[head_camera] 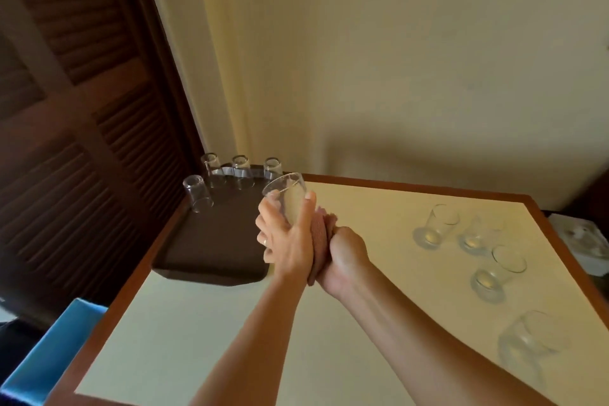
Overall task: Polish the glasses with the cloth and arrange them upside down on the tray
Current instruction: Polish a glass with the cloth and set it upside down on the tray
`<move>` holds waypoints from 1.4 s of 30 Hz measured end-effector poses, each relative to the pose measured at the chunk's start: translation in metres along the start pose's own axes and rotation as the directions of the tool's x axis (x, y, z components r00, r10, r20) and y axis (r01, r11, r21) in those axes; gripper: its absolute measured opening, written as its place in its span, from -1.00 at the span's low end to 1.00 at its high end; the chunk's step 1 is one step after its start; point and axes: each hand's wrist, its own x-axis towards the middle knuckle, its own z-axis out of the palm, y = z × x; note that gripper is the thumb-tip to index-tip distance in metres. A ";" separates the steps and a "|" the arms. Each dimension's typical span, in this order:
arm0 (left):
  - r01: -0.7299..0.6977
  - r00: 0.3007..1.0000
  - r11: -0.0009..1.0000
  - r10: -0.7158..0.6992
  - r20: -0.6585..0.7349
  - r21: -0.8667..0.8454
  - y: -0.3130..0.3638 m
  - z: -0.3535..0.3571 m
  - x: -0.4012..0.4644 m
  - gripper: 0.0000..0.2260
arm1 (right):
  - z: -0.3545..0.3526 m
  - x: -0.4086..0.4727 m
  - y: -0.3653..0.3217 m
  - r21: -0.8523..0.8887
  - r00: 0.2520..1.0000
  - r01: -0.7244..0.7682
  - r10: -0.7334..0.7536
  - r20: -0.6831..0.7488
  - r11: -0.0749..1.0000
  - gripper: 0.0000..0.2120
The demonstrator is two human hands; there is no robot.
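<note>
Both grips are up over the worktop's middle, pressed close together. I see my left hand (290, 241) wrapped round a clear, smooth-walled drinking glass (290, 199), fingers and thumb curled on its lower body, with a ring on one finger. My right hand (346, 257) is closed tight on a bunched reddish-brown cloth (319, 237), which sits pressed between the two hands just below the glass.

The held glass is tilted, its long axis leaning up and away from me, open rim pointing up and to the left, base down in the left grip.

Counting: four clear glasses stand upside down on the dark brown rectangular tray (211, 241), out beyond and to the left of my left grip. Three form a far row (211, 166) (240, 170) (273, 168) and one (197, 193) stands nearer at the tray's left edge. To the right of my right grip I count four more clear glasses upright on the cream worktop with a reddish wooden border (197, 323): three in a cluster (435, 229) (476, 236) (497, 273), and one (530, 346) nearer me and blurred. That makes nine glasses, one cloth, one tray.

I can read no writing or labels on anything.
</note>
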 end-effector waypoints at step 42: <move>-0.725 0.688 -0.116 -0.059 0.724 0.679 -0.045 -0.025 0.272 -0.43 | -0.084 0.155 0.030 -0.267 0.911 0.082 -0.180 -0.370 0.960 -0.78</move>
